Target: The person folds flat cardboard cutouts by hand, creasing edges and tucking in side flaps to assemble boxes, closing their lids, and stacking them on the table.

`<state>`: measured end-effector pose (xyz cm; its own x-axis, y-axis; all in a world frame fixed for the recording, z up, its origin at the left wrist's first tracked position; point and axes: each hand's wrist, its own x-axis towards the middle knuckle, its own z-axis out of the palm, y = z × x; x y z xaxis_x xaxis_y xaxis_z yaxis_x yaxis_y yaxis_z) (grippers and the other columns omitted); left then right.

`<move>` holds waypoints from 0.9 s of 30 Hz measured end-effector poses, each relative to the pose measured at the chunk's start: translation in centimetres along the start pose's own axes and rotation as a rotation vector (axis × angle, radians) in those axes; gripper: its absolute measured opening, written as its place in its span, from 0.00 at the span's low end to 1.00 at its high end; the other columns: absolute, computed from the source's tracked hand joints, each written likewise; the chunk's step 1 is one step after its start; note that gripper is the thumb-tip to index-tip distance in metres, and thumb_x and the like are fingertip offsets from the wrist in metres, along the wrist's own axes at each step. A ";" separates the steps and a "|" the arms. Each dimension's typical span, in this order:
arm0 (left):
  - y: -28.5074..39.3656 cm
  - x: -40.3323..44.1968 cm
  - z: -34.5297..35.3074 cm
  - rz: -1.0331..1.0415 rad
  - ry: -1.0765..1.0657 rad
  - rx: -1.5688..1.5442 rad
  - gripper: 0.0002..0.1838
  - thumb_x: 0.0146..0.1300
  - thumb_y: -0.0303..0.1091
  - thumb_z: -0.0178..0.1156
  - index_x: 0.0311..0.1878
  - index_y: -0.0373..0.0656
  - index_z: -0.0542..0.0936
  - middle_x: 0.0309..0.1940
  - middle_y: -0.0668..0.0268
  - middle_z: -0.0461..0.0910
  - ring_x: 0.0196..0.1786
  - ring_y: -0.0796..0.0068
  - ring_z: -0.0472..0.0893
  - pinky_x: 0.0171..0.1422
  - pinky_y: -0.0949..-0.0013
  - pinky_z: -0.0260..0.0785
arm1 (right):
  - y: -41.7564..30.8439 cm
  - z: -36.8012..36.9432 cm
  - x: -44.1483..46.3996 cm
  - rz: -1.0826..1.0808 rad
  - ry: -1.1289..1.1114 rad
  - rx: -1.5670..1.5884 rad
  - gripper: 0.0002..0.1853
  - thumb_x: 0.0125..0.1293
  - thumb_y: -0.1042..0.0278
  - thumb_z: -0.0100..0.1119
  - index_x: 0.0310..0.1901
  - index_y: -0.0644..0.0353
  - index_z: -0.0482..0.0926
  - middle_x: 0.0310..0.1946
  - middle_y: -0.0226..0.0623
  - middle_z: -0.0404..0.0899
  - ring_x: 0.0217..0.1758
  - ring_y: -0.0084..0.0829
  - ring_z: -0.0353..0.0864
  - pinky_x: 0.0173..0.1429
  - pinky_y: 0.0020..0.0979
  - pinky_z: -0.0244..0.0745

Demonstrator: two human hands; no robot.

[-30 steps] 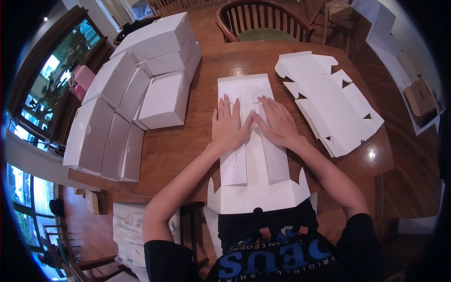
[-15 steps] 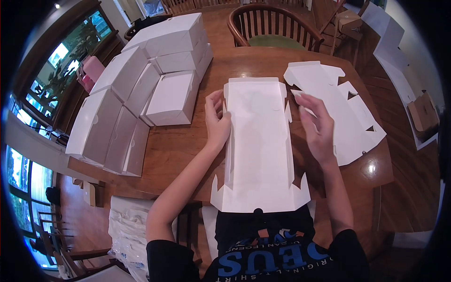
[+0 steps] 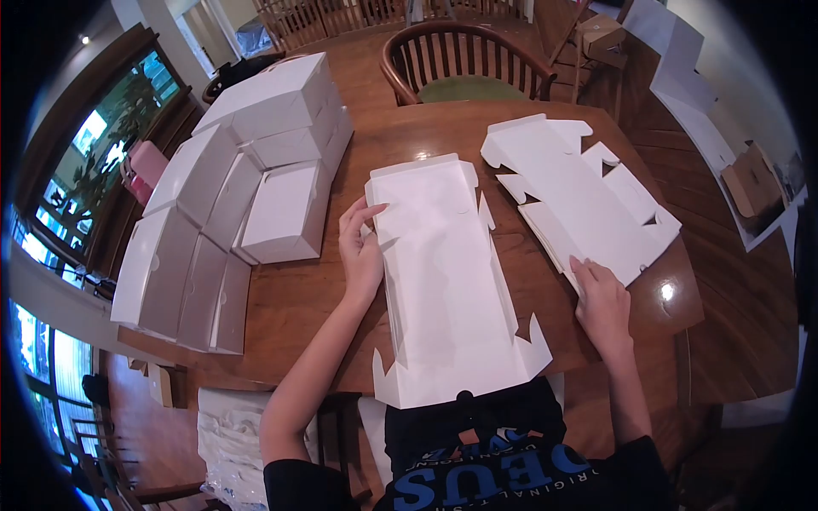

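A white cardboard box blank (image 3: 439,289) lies partly folded in front of me, its side walls and end flaps turned up. At its left edge, my left hand (image 3: 361,255) is closed around the side flap, with a finger reaching over onto the inner face. To the right, a small pile of flat white box blanks (image 3: 579,183) lies on the wooden table. My right hand (image 3: 603,307) touches the near left edge of that pile, fingers stretched out and fingertips on the cardboard. The underside of this hand is hidden.
Finished white boxes (image 3: 285,209) are stacked at the left of the table (image 3: 294,298). A wooden chair (image 3: 469,64) with a green seat stands beyond the far edge. Brown cartons (image 3: 754,183) sit at the right. A pale cloth or plastic bag (image 3: 247,439) is below the near left edge.
My right hand has left the space beside the partly folded blank and come down right and nearer, onto the pile's edge. My left hand stays at the left flap. The camera view has shifted.
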<state>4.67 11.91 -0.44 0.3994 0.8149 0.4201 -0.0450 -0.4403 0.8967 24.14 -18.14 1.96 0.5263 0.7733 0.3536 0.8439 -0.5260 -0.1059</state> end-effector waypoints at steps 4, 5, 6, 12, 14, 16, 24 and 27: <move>-0.6 0.1 -0.2 0.007 -0.011 0.013 0.22 0.54 0.13 0.46 0.47 0.41 0.84 0.65 0.54 0.67 0.69 0.62 0.66 0.71 0.65 0.59 | 2.1 1.5 1.0 -0.010 0.059 -0.030 0.26 0.57 0.85 0.51 0.58 0.57 0.79 0.50 0.51 0.81 0.48 0.50 0.83 0.48 0.45 0.81; -0.3 0.1 -0.2 -0.009 -0.020 0.005 0.23 0.54 0.13 0.45 0.47 0.41 0.84 0.65 0.54 0.67 0.70 0.62 0.65 0.71 0.65 0.59 | 2.7 2.0 1.4 -0.008 0.061 -0.030 0.26 0.57 0.85 0.51 0.58 0.57 0.79 0.50 0.51 0.81 0.48 0.50 0.83 0.48 0.45 0.81; 0.0 0.0 -0.2 -0.025 -0.029 -0.001 0.23 0.54 0.13 0.44 0.47 0.41 0.84 0.65 0.53 0.67 0.70 0.62 0.65 0.71 0.65 0.59 | 3.4 2.4 1.9 -0.004 0.067 -0.050 0.25 0.57 0.84 0.51 0.58 0.57 0.79 0.51 0.51 0.81 0.47 0.51 0.83 0.49 0.46 0.81; -0.5 0.0 -0.3 0.036 0.044 0.004 0.26 0.48 0.14 0.40 0.45 0.39 0.84 0.63 0.56 0.68 0.65 0.65 0.68 0.65 0.66 0.62 | 9.1 2.9 5.8 -0.052 0.086 -0.031 0.24 0.58 0.84 0.50 0.56 0.56 0.80 0.49 0.53 0.81 0.44 0.54 0.83 0.51 0.47 0.79; -0.5 -0.2 -0.6 0.073 0.054 0.038 0.23 0.47 0.16 0.42 0.43 0.38 0.82 0.61 0.56 0.70 0.64 0.64 0.68 0.68 0.64 0.59 | 11.1 3.7 6.7 -0.076 0.100 -0.027 0.25 0.57 0.84 0.50 0.56 0.56 0.80 0.48 0.53 0.82 0.44 0.55 0.83 0.51 0.47 0.79; -0.2 -0.2 -0.6 0.111 0.068 0.076 0.21 0.46 0.17 0.43 0.41 0.37 0.81 0.58 0.57 0.73 0.64 0.63 0.68 0.71 0.63 0.56 | 12.3 3.6 7.2 -0.058 0.052 -0.017 0.25 0.58 0.83 0.52 0.58 0.56 0.79 0.52 0.53 0.80 0.49 0.53 0.81 0.54 0.45 0.78; 2.0 -0.8 -0.9 0.707 -0.261 0.364 0.16 0.39 0.24 0.47 0.30 0.41 0.81 0.25 0.67 0.80 0.46 0.60 0.77 0.59 0.59 0.62 | 5.1 -2.9 2.5 -0.158 0.415 -0.022 0.26 0.57 0.83 0.60 0.60 0.57 0.78 0.62 0.47 0.74 0.65 0.50 0.74 0.65 0.47 0.71; 2.5 -1.4 -0.9 0.731 -0.393 0.375 0.15 0.39 0.28 0.49 0.31 0.40 0.82 0.18 0.69 0.76 0.31 0.64 0.78 0.51 0.62 0.68 | 0.0 -4.2 -3.2 -0.270 0.675 0.259 0.17 0.61 0.75 0.61 0.53 0.65 0.79 0.55 0.47 0.79 0.58 0.49 0.79 0.59 0.46 0.76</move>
<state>3.18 10.02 1.36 0.6748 0.1275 0.7269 -0.1364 -0.9465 0.2926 22.06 -22.11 4.72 0.1914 0.4354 0.8796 0.9752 -0.1857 -0.1203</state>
